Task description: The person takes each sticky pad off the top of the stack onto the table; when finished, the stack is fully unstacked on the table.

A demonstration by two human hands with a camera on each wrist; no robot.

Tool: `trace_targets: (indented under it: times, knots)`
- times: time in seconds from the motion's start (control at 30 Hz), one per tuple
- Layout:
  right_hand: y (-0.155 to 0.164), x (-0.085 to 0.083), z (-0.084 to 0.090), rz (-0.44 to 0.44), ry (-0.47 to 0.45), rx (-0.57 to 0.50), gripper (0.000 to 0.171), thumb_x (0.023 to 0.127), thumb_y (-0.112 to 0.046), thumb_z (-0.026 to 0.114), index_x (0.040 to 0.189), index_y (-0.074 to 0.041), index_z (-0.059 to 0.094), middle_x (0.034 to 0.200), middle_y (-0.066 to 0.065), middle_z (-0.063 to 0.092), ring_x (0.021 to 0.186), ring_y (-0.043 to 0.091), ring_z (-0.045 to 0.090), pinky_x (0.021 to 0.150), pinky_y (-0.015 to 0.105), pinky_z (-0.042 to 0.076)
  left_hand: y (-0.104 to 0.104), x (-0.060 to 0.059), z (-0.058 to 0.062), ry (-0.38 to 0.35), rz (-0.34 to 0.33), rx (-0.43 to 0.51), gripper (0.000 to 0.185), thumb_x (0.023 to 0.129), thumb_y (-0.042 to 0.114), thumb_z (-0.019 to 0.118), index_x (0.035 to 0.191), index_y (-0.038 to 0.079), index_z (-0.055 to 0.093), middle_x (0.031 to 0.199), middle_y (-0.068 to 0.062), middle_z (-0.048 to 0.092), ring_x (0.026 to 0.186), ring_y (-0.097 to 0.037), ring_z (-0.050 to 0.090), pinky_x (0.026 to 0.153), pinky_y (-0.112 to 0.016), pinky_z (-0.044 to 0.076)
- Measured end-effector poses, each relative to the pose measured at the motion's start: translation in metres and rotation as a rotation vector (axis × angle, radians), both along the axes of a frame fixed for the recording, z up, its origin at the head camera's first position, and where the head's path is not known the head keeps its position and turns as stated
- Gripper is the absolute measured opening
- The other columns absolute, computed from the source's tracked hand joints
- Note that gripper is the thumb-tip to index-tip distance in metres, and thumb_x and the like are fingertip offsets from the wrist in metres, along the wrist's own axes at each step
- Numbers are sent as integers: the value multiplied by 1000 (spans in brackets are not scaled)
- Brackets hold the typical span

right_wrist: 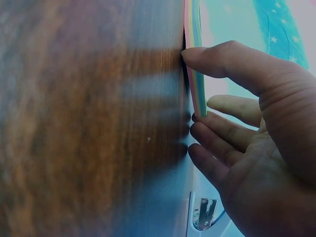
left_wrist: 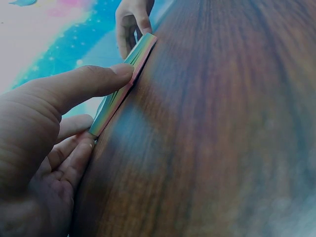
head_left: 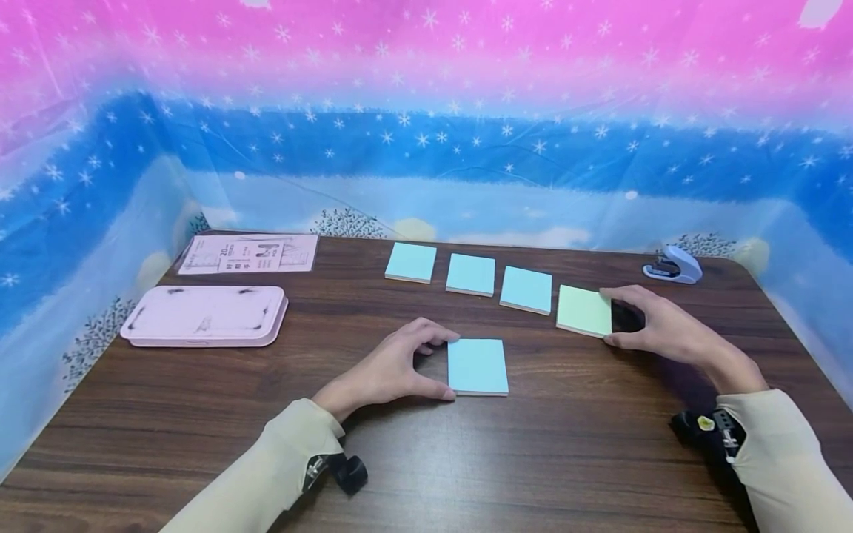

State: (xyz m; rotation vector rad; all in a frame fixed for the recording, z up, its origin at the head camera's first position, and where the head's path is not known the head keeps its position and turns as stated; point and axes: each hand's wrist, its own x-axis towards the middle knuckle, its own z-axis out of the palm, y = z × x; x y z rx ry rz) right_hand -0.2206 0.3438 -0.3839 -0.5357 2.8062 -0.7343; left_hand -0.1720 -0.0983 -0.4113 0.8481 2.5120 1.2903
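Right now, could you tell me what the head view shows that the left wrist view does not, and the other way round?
Only the head view shows the whole layout: three blue pads in a row, the green pad held by the right hand, the stapler, the pink tray and the printed sheet. Only the left wrist view shows the near pad's layered edge close up, pinched between thumb and fingers. Both show the left hand gripping the near blue pad on the wooden table.

place: makeshift desk booth | cues: wooden table [head_left: 200, 414] was ringed by starry plastic backdrop [head_left: 426, 133] | stapler [head_left: 673, 266] and sticky-note pads [head_left: 470, 274] were laid out
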Motion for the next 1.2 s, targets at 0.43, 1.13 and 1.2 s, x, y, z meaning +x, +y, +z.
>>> trace_targets:
  times: [0.43,1.13,1.2]
  knots:
    - [2,0,-2,12,9,-12,75,95,-29,83,156,-5,48,156,28,41,139,49,42,104,69,41,1,1,-1,-3,1,4,74,77,31,96,142,16,66,133,1,60,122,-18,57,105,-40,49]
    - [0,5,4,-70,-42,-52,84,94,-47,81,159,-8,46,160,24,40,146,50,37,111,73,35,2,0,-2,0,-15,0,76,77,31,96,144,15,65,134,0,60,123,-19,56,106,-40,49]
    - [-1,6,5,-75,-39,-54,82,95,-47,80,159,-9,45,161,23,40,147,49,36,111,73,35,1,0,-2,-8,-23,-2,76,78,32,96,145,15,64,136,0,59,124,-19,57,107,-41,49]
